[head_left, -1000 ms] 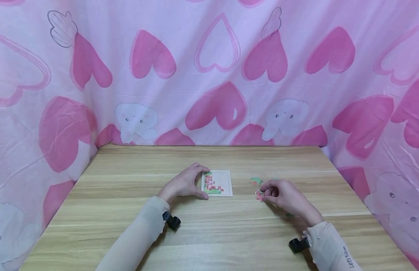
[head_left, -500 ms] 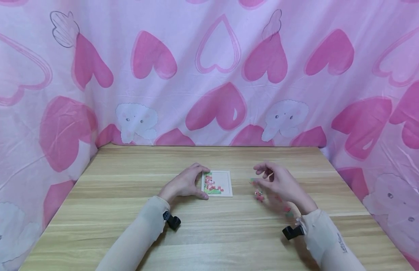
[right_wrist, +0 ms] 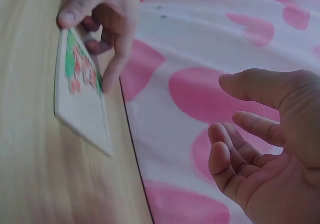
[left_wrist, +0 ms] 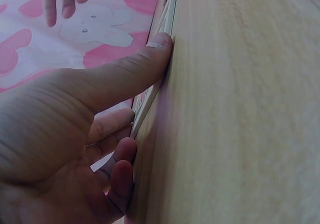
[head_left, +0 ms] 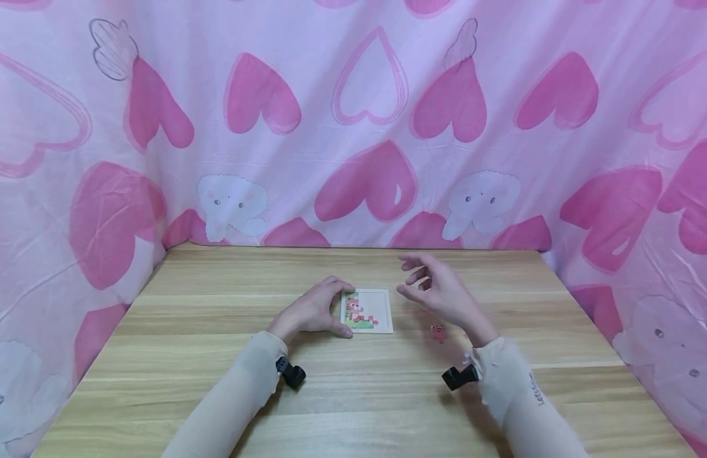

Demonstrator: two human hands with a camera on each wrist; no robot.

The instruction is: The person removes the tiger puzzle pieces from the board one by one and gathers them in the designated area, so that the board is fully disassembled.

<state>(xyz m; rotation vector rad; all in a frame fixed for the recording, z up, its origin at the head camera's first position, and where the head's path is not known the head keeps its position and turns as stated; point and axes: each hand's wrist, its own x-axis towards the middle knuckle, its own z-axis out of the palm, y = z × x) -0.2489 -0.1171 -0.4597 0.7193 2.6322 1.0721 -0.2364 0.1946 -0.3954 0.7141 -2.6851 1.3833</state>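
A square white jigsaw puzzle board lies mid-table, its left part filled with pieces showing a pink striped animal on green. My left hand holds the board by its left side, thumb at the near corner and a finger at the far one. In the left wrist view the thumb lies along the board's edge. My right hand hovers to the right of the board with relaxed, slightly bent fingers. The right wrist view shows nothing between that hand's thumb and fingers. Below it lies a loose pink puzzle piece.
More loose piece colour shows near the right forearm, mostly hidden by it. The wooden table runs back to a pink heart-patterned curtain, which also hangs at both sides. Small black cameras sit on both wrists.
My right hand has left the loose pieces on the right, lifting and moving leftward and away toward the board, its fingers spreading. The left hand and the board have stayed in place.
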